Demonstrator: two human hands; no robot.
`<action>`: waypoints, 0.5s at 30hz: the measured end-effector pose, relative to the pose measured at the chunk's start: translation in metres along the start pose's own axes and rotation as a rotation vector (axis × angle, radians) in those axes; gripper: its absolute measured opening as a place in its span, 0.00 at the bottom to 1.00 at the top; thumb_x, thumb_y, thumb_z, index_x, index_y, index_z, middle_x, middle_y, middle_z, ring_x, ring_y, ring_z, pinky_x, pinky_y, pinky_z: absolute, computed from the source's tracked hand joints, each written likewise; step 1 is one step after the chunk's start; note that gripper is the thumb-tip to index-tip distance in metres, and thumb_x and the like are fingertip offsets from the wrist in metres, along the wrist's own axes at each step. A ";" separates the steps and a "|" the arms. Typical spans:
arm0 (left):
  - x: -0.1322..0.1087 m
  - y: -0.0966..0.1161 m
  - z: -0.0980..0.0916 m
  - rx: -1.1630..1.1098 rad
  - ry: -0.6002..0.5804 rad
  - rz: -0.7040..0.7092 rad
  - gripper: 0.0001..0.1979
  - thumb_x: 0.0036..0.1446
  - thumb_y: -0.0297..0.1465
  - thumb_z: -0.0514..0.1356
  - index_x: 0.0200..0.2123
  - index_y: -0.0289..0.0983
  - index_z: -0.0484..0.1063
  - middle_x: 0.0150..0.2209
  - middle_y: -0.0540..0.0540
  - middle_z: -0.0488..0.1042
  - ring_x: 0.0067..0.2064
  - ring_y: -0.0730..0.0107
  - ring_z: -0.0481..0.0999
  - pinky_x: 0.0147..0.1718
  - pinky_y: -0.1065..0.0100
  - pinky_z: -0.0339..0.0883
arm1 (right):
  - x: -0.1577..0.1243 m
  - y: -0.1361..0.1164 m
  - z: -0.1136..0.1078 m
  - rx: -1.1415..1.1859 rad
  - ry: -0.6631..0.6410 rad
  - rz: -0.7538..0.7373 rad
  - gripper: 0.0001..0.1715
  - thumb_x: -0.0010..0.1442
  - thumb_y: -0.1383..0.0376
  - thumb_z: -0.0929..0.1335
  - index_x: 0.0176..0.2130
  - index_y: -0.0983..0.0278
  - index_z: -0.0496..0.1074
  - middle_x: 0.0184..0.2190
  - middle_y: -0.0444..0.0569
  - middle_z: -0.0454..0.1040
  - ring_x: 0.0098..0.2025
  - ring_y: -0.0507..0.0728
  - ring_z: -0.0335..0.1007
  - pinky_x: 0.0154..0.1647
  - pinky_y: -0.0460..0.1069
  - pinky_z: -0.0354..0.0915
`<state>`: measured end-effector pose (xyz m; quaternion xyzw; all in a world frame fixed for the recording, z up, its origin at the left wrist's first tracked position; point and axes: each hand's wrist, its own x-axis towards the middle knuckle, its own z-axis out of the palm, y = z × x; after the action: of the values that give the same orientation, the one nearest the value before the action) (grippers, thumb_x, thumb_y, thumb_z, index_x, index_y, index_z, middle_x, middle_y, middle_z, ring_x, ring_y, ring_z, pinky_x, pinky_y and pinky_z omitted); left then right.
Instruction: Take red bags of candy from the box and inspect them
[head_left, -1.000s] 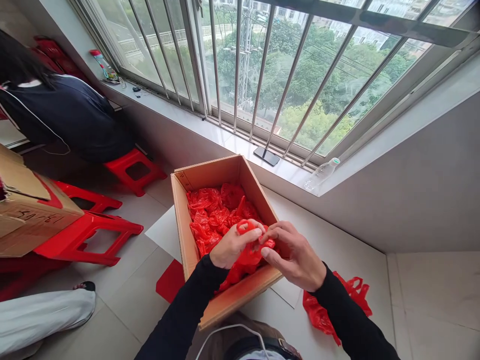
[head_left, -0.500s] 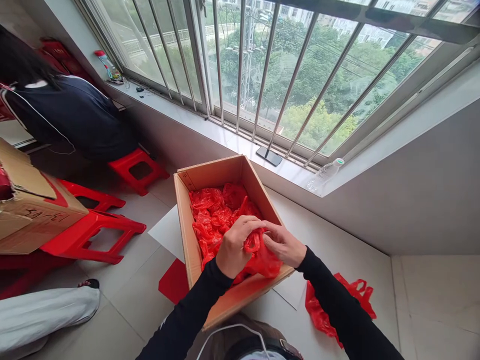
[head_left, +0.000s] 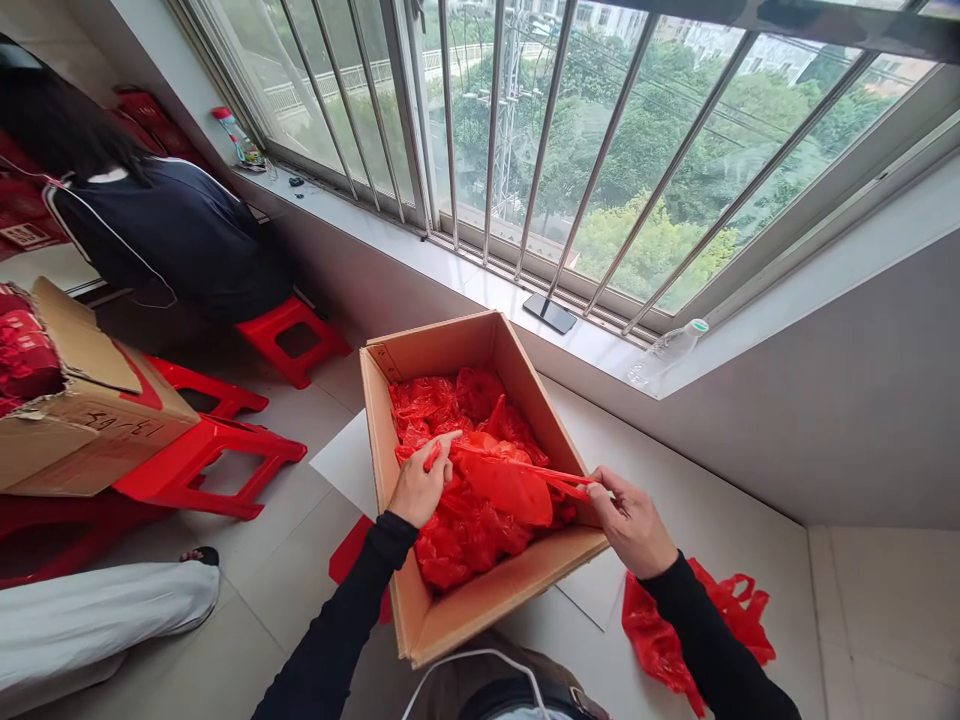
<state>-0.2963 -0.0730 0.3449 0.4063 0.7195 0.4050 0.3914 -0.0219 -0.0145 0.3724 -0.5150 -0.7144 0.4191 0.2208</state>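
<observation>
Between my two hands a red plastic bag is stretched sideways over an open cardboard box. My left hand is closed on one side of it, near the box's left wall. At the box's right edge, my right hand pinches the bag's handles, drawn out into thin taut strips. Below, the box holds several crumpled red plastic bags. What is inside those bags cannot be made out.
Another red plastic bag lies on the floor at right. A phone and a clear bottle rest on the windowsill. Red stools, a second cardboard box and a seated person are at left. A pale-trousered leg shows lower left.
My hands, close together before at the gathered bag, have moved apart. The right went out to the box's right edge, pulling the handles taut; the left shifted left.
</observation>
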 end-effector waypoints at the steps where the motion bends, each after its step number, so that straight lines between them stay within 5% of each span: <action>1: 0.002 -0.002 0.007 -0.172 -0.036 -0.148 0.30 0.66 0.49 0.46 0.58 0.37 0.70 0.25 0.47 0.70 0.29 0.65 0.73 0.33 0.62 0.73 | -0.001 0.001 0.002 0.085 -0.039 0.027 0.17 0.66 0.56 0.58 0.29 0.60 0.63 0.23 0.40 0.59 0.26 0.52 0.55 0.30 0.49 0.55; 5: 0.001 0.005 0.057 -0.566 -0.241 -0.432 0.27 0.59 0.52 0.56 0.53 0.40 0.69 0.35 0.45 0.75 0.35 0.66 0.76 0.29 0.68 0.72 | -0.003 -0.014 0.019 0.251 -0.173 -0.049 0.18 0.67 0.54 0.58 0.34 0.61 0.66 0.30 0.43 0.67 0.32 0.53 0.61 0.36 0.49 0.59; 8: 0.001 0.011 0.091 -0.562 -0.243 -0.469 0.18 0.49 0.39 0.67 0.41 0.39 0.69 0.34 0.48 0.74 0.34 0.69 0.75 0.31 0.69 0.71 | -0.007 -0.019 0.032 0.250 -0.218 -0.055 0.19 0.67 0.53 0.58 0.29 0.60 0.61 0.25 0.40 0.60 0.28 0.52 0.54 0.32 0.48 0.56; 11: 0.011 0.011 0.103 -0.516 -0.073 -0.338 0.08 0.46 0.30 0.62 0.33 0.38 0.69 0.28 0.52 0.70 0.29 0.73 0.70 0.32 0.69 0.69 | -0.016 -0.010 0.030 0.326 -0.235 0.000 0.17 0.67 0.52 0.60 0.34 0.60 0.65 0.28 0.41 0.65 0.30 0.52 0.59 0.35 0.48 0.61; 15: 0.042 0.016 0.089 -0.398 0.120 -0.046 0.05 0.47 0.28 0.55 0.27 0.38 0.70 0.29 0.50 0.71 0.33 0.70 0.71 0.41 0.66 0.67 | -0.040 0.019 0.009 0.421 -0.083 0.132 0.19 0.66 0.52 0.62 0.50 0.58 0.69 0.49 0.48 0.73 0.51 0.56 0.70 0.57 0.52 0.66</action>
<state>-0.2273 -0.0063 0.3171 0.2797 0.6563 0.5537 0.4295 -0.0035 -0.0527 0.3565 -0.4853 -0.5844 0.5935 0.2659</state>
